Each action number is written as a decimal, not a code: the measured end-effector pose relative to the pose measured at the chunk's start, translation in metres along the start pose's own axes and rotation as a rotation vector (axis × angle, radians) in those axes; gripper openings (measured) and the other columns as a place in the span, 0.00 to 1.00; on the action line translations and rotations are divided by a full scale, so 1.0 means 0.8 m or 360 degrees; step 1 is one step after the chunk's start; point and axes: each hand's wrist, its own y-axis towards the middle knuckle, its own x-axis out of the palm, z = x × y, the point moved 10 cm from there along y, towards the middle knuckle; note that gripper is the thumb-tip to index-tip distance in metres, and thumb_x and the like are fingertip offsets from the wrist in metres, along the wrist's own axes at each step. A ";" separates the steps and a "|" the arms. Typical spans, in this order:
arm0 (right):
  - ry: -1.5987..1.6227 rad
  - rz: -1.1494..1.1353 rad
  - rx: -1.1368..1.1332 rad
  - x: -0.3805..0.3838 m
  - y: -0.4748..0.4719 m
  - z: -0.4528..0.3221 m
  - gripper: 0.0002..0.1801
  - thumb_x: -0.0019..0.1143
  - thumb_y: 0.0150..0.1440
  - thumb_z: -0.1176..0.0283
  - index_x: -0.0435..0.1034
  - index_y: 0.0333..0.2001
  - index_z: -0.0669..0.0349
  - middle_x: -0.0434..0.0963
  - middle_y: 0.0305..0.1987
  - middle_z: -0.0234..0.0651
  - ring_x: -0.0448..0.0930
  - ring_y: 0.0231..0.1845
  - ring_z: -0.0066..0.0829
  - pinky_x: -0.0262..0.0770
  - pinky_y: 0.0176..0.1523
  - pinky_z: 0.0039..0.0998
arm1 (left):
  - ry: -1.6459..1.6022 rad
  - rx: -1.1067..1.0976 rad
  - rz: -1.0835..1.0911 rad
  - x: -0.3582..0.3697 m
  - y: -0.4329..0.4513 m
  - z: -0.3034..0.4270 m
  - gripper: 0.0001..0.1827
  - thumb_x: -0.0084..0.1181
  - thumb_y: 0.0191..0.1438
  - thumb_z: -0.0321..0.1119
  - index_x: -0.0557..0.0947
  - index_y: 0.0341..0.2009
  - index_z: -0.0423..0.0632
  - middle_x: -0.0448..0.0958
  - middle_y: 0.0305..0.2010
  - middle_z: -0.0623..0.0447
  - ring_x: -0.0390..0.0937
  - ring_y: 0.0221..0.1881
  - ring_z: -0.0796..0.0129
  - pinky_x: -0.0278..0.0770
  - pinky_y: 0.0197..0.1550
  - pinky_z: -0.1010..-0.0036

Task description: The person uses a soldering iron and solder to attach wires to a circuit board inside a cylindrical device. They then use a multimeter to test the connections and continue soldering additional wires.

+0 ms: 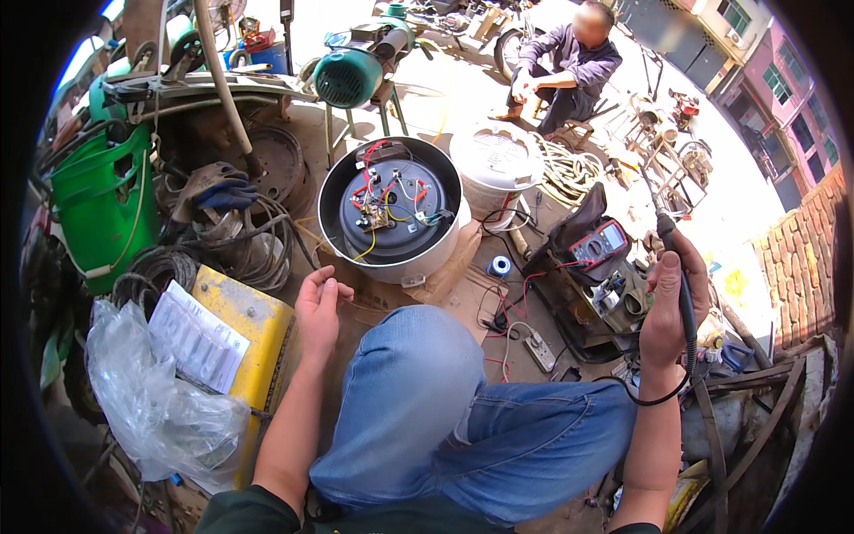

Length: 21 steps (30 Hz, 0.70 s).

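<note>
My right hand [670, 300] grips the dark handle of a soldering iron [686, 294], its metal tip pointing up and away from me. A black cord loops from the handle's lower end across my wrist. Out in front of my left knee is my left hand [319, 310], fingers curled and thumb against them; whether a thin wire is pinched there is too fine to tell. Just beyond that hand stands a round white electric appliance housing [393, 270], its wired underside facing up. Inside, red, yellow, blue and white wires [387, 193] meet a small circuit board [377, 219] on a black metal base.
A solder spool [498, 266], a power strip [539, 350] and a multimeter [596, 245] in its case lie to the right. A lidded white bucket [497, 163] stands behind. Left are a yellow metal box [243, 314], plastic bag [147, 400] and green bucket [100, 193]. A person [567, 67] sits farther off.
</note>
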 end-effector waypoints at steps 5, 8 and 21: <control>-0.0282 -0.0187 -0.0462 0.027 -0.005 -0.036 0.14 0.54 0.67 0.76 0.73 0.55 0.67 0.77 0.47 0.34 0.74 0.43 0.21 0.72 0.49 0.23 | 0.0017 0.0214 -0.0199 0.039 0.025 0.091 0.12 0.47 0.71 0.33 0.77 0.51 0.38 0.82 0.31 0.52 0.78 0.32 0.74 0.76 0.40 0.78; -0.0322 -0.0182 -0.0517 0.038 -0.005 -0.045 0.15 0.60 0.64 0.76 0.75 0.54 0.67 0.77 0.44 0.38 0.75 0.42 0.26 0.73 0.47 0.27 | 0.0037 0.0319 -0.0309 0.055 0.050 0.121 0.13 0.48 0.71 0.34 0.79 0.50 0.38 0.82 0.30 0.52 0.78 0.31 0.75 0.76 0.38 0.80; -0.0068 -0.0303 -0.0649 0.095 -0.012 -0.074 0.16 0.59 0.65 0.75 0.75 0.56 0.66 0.78 0.31 0.35 0.77 0.31 0.25 0.75 0.37 0.25 | -0.0246 -0.0675 -0.0301 0.053 0.126 0.007 0.09 0.53 0.60 0.23 0.79 0.46 0.40 0.72 0.29 0.58 0.64 0.19 0.76 0.69 0.26 0.76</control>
